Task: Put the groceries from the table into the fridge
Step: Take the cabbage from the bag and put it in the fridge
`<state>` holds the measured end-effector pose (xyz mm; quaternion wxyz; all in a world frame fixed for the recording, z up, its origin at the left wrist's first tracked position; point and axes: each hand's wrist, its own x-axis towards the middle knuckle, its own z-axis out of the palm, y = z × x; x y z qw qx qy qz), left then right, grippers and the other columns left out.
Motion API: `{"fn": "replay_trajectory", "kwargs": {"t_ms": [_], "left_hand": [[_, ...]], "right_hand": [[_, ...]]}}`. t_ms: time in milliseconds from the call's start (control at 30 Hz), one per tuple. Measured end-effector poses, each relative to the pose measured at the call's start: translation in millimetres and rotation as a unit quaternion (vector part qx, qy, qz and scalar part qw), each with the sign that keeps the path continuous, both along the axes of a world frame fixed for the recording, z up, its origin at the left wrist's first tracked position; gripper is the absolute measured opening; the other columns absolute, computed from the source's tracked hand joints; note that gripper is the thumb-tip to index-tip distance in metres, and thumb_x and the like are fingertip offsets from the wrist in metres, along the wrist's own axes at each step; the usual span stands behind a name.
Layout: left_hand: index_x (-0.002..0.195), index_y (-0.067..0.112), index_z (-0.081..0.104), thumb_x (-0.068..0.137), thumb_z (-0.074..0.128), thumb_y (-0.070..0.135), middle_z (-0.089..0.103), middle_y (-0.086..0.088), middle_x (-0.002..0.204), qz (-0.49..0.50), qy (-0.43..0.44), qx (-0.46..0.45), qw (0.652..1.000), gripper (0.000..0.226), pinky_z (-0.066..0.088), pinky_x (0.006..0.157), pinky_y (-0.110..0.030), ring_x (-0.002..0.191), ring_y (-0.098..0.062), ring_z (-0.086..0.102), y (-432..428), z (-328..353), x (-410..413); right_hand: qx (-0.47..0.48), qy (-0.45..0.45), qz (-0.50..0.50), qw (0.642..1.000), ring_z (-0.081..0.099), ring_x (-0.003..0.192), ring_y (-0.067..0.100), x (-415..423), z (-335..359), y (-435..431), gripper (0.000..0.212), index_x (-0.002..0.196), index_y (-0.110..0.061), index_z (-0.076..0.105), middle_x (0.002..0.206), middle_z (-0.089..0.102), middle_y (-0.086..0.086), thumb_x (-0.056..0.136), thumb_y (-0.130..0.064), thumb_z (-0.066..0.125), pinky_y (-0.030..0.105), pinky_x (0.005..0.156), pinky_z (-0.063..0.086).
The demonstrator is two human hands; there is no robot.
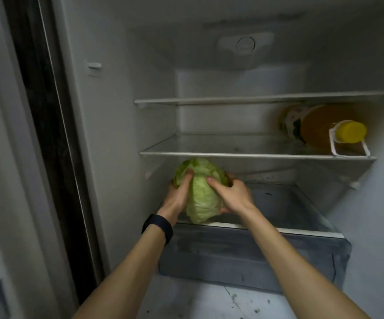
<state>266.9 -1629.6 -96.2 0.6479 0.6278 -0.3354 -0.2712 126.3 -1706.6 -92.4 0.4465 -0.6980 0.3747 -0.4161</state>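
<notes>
A pale green head of lettuce (202,196) is held inside the open fridge, low at the left, over the glass cover (278,203) above the grey drawer. My left hand (179,194) grips its left side, with a dark band on that wrist. My right hand (233,194) holds its right side, fingers curled round it. Whether the lettuce rests on the glass cannot be told.
A big bottle of amber liquid with a yellow cap (326,127) lies on its side at the right of the middle glass shelf (232,154). The top shelf (244,100) carries nothing. The grey drawer (250,254) juts out below. The fridge's left wall (117,157) is close by.
</notes>
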Motion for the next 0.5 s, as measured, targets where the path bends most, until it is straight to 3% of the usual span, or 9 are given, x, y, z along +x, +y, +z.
{"fn": "replay_trajectory", "kwargs": {"t_ms": [100, 200, 300, 367, 433, 500], "left_hand": [[0.147, 0.026, 0.042, 0.073, 0.055, 0.083, 0.060, 0.002, 0.137, -0.016, -0.063, 0.011, 0.998, 0.094, 0.048, 0.105, -0.037, 0.117, -0.016, 0.061, 1.7, -7.4, 4.9], [0.148, 0.038, 0.033, 0.062, 0.055, 0.092, 0.054, 0.003, 0.142, 0.014, -0.116, 0.039, 0.992, 0.103, 0.045, 0.108, -0.044, 0.127, -0.020, 0.053, 7.1, -19.9, 2.2], [0.151, 0.046, 0.018, 0.052, 0.059, 0.095, 0.029, -0.011, 0.156, 0.067, -0.170, 0.085, 0.979, 0.118, 0.032, 0.115, -0.054, 0.145, -0.034, 0.026, 11.8, -31.9, -2.8], [0.151, 0.045, 0.017, 0.045, 0.066, 0.093, 0.019, -0.012, 0.160, 0.080, -0.168, 0.079, 0.979, 0.127, 0.028, 0.117, -0.054, 0.148, -0.032, 0.016, 10.8, -36.6, -3.5], [0.151, 0.040, 0.021, 0.044, 0.073, 0.089, 0.026, -0.007, 0.158, 0.081, -0.153, 0.057, 0.983, 0.129, 0.031, 0.116, -0.052, 0.147, -0.029, 0.022, 8.4, -39.1, -3.1], [0.148, 0.033, 0.030, 0.047, 0.082, 0.078, 0.045, 0.001, 0.146, 0.064, -0.135, 0.000, 0.989, 0.122, 0.043, 0.109, -0.047, 0.135, -0.021, 0.045, 6.2, -40.4, -4.2]], "right_hand": [[-0.012, 0.002, 0.008, 1.000, 0.072, 0.101, 0.023, -2.7, -12.3, -14.4, 0.074, 0.124, -0.035, 0.063, 0.109, 0.073, -0.007, 0.064, -0.077, 0.072, 0.046, 0.075, 0.063], [-0.050, 0.048, 0.012, 0.998, 0.059, 0.125, 0.023, -12.6, -27.8, -22.2, 0.089, 0.145, -0.034, 0.046, 0.134, 0.063, -0.004, 0.070, -0.075, 0.071, 0.038, 0.100, 0.051], [-0.032, 0.104, 0.012, 0.994, 0.042, 0.142, 0.026, -24.1, -45.6, -28.7, 0.132, 0.158, -0.033, 0.013, 0.159, 0.035, 0.004, 0.053, -0.084, 0.075, 0.043, 0.112, 0.041], [-0.030, 0.125, 0.038, 0.991, 0.041, 0.142, 0.025, -28.7, -49.7, -29.0, 0.144, 0.158, -0.033, 0.010, 0.160, 0.033, 0.003, 0.043, -0.085, 0.077, 0.045, 0.114, 0.040], [-0.041, 0.127, 0.072, 0.988, 0.052, 0.133, 0.022, -29.9, -49.4, -28.2, 0.140, 0.155, -0.036, 0.020, 0.152, 0.044, -0.001, 0.039, -0.081, 0.082, 0.043, 0.112, 0.042], [-0.067, 0.114, 0.093, 0.987, 0.062, 0.119, 0.018, -27.2, -48.0, -23.1, 0.116, 0.144, -0.043, 0.035, 0.136, 0.057, -0.008, 0.045, -0.071, 0.088, 0.040, 0.105, 0.049]]}}
